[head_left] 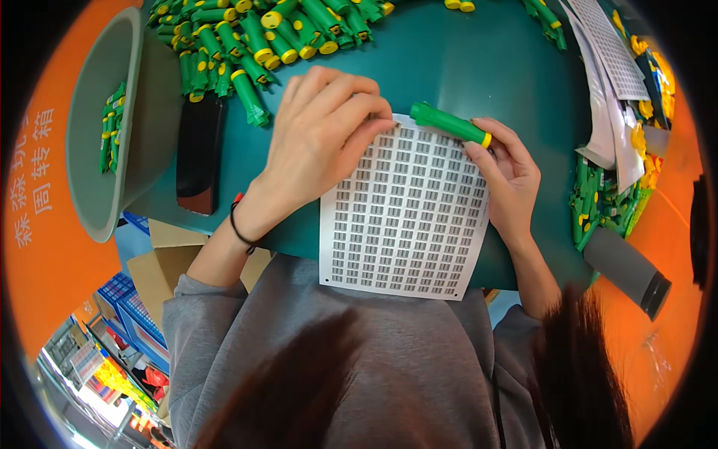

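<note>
A white sheet of small grey printed stickers (404, 213) lies in front of me, its near end over the table edge by my body. At its upper edge my left hand (321, 135) is closed in a pinch, thumb against fingertips. A tiny dark sticker (395, 123) shows at those fingertips, partly hidden. My right hand (508, 168) is closed on a green plastic tube (451, 125) with a yellow end, between thumb and fingers. That tube is held slantwise over the sheet's upper right corner, its yellow end towards my palm.
Many green tubes with yellow ends (262, 37) are heaped at the far left. A black phone-like slab (199, 157) lies beside a grey-green tub (134, 150) with green pieces inside. On the right are papers (598, 97), more green parts (594, 198) and a grey cylinder (624, 269).
</note>
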The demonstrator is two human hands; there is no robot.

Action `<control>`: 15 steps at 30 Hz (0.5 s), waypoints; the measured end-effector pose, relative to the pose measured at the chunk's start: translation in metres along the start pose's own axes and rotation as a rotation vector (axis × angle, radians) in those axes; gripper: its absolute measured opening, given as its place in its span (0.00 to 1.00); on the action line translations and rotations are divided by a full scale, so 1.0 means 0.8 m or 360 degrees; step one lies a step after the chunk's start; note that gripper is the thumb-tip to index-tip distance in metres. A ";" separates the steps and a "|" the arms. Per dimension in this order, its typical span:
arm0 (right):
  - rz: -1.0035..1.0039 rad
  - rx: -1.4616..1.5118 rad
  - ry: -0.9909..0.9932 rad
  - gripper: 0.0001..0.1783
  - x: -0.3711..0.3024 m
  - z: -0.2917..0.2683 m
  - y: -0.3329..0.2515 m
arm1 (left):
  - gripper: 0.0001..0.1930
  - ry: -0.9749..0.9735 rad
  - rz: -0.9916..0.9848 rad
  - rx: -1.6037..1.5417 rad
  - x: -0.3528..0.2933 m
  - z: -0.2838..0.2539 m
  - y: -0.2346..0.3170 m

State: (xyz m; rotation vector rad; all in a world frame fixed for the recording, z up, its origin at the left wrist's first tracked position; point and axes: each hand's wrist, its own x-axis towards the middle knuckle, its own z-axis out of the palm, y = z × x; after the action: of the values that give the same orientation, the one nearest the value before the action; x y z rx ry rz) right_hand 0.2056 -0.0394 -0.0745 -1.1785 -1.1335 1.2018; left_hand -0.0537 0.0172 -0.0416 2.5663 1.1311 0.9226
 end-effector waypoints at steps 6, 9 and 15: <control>0.0080 0.0228 -0.0154 0.22 -0.008 0.003 -0.008 | 0.06 -0.0180 -0.0231 -0.0768 0.033 -0.021 0.052; 0.0003 0.0276 -0.0170 0.20 -0.015 0.011 -0.016 | 0.05 -0.0318 -0.0447 -0.1006 0.037 -0.008 0.055; -0.0186 0.0078 -0.0249 0.21 -0.019 0.008 -0.020 | 0.06 -0.0414 -0.0531 -0.1016 0.041 -0.011 0.064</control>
State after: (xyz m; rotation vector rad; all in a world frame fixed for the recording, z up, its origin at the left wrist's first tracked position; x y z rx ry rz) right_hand 0.1997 -0.0548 -0.0578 -0.9810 -1.2647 1.2412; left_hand -0.0118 0.0048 0.0012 1.8508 0.9509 0.6955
